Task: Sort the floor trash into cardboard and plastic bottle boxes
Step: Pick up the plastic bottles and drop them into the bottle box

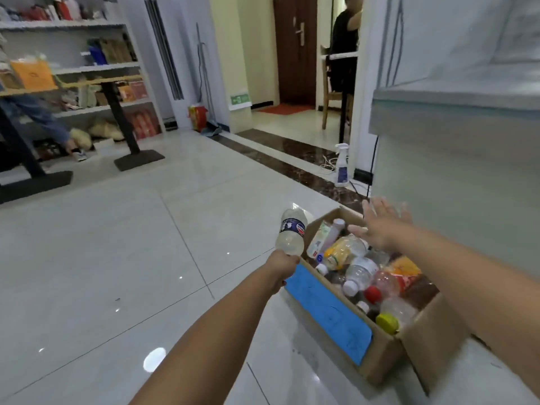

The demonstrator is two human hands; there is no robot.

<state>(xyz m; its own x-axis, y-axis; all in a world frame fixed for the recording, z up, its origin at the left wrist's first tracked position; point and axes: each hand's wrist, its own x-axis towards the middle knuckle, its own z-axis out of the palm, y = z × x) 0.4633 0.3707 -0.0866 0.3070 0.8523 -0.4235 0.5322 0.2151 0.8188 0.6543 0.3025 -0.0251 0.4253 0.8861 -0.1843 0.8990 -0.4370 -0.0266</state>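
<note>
I'm on the drop-in step. My left grip (pixel 282 263) is curled tight round one end of a clear plastic bottle (pixel 292 232) with a dark label. The bottle is tilted, just beside the left wall of the bottle box (pixel 327 311) and not yet over it. My right grip (pixel 380 226) is spread flat and empty above the box's far end.

Next, I judge, the bottle must swing across the rim and be let go. The box is already heaped with bottles, so it could roll off the pile. Beyond the box a white spray bottle (pixel 342 165) stands on the floor, and a pale cabinet (pixel 453 171) rises to the box's right. I see no cardboard-sorting box.
</note>
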